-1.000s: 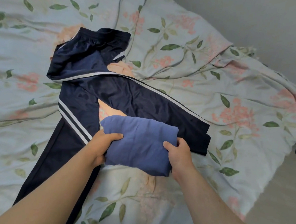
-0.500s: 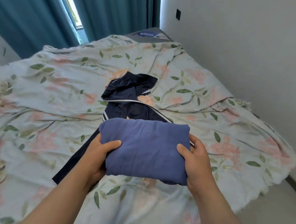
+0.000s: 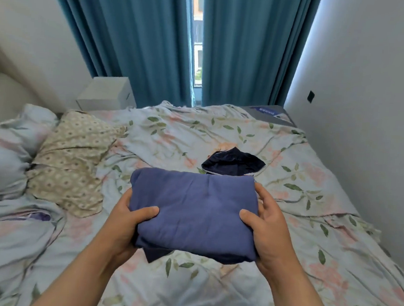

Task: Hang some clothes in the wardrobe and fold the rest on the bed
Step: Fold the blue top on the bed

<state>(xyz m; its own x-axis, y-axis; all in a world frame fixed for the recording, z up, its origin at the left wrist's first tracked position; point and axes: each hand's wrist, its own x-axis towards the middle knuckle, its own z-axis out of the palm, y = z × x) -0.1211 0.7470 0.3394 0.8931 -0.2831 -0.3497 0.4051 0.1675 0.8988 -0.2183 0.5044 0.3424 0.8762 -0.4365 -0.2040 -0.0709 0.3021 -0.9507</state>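
Observation:
A folded blue garment [image 3: 195,209] is held up above the bed [image 3: 210,292] in front of me. My left hand [image 3: 125,221] grips its left edge, thumb on top and fingers underneath. My right hand [image 3: 266,226] grips its right edge the same way. Behind the bundle, the navy track trousers [image 3: 233,164] with white stripes lie on the flowered cover; only their waistband end shows, the rest is hidden by the folded garment.
Pillows lie at the left, a beige patterned one [image 3: 71,158] and a pale one [image 3: 2,153]. A white bedside box [image 3: 107,96] stands by the teal curtains [image 3: 144,41]. The wall [image 3: 367,92] runs along the bed's right side.
Both hands have lifted the folded blue garment off the trousers and higher up. My view has swung upward, so the curtains, window and pillows now show.

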